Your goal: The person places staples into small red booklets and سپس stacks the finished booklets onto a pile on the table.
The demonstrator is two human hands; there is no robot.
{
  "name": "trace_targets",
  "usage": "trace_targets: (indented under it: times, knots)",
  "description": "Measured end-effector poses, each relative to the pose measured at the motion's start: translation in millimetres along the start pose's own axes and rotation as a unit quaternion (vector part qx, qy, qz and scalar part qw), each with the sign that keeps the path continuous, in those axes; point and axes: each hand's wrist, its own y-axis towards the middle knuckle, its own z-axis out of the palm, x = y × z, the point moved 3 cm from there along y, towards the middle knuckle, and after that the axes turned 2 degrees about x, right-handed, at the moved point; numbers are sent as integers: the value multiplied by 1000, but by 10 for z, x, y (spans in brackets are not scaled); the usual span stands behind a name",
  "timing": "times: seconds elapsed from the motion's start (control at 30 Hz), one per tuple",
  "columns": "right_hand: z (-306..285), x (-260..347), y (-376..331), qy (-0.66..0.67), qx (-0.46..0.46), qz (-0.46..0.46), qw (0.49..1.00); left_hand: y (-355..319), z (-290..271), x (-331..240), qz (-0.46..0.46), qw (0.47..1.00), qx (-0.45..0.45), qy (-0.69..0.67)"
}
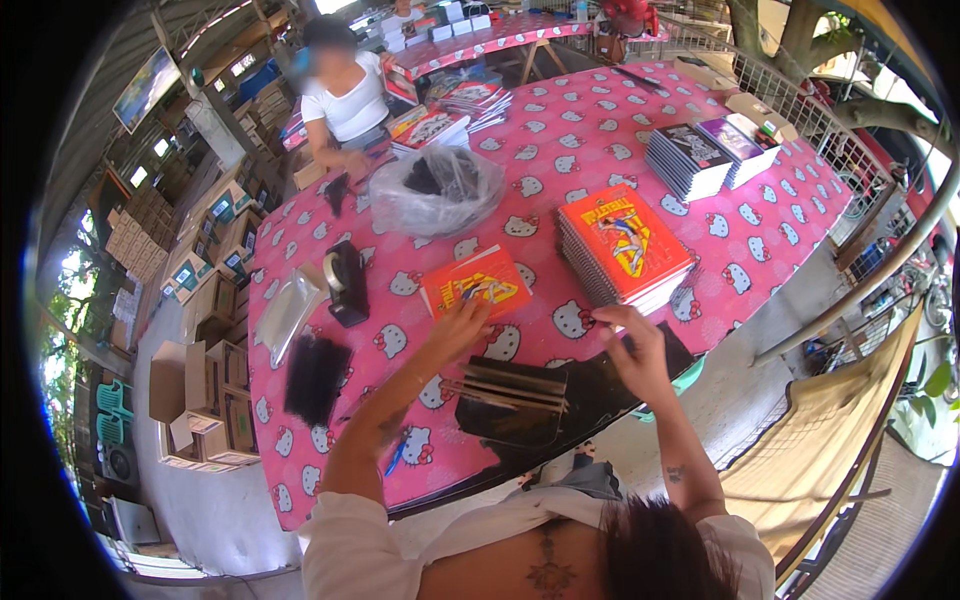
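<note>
orange notebook (pixel 490 278) lies on the pink table (pixel 700 105), the left hand (pixel 462 325) at its near edge, its grip hard to tell from here; rightward, a spiral-bound stack (pixel 628 245), then the right hand (pixel 640 355), grip nearly pinched, contents unclear.

Framed picture (pixel 146 90) at upper left; tree trunk (pixel 797 45), upper right; tan cloth (pixel 815 425), lower right; green chairs (pixel 114 402), lower left.

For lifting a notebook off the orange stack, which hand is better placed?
Probably the right hand: it is close to the near side of the orange stack, while the left hand is farther off, at the near edge of the loose orange notebook.
</note>
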Motion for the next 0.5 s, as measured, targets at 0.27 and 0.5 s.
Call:
trace_targets:
  times: [0.27,0.5]
  knots:
    - [648,-87,-374,-72,-124,-2,990,300,-1422,-293,-79,994,-50,-50]
    - [794,-408,-993,232,13,157,960,138,-2185,-1177,92,981,-140,-99]
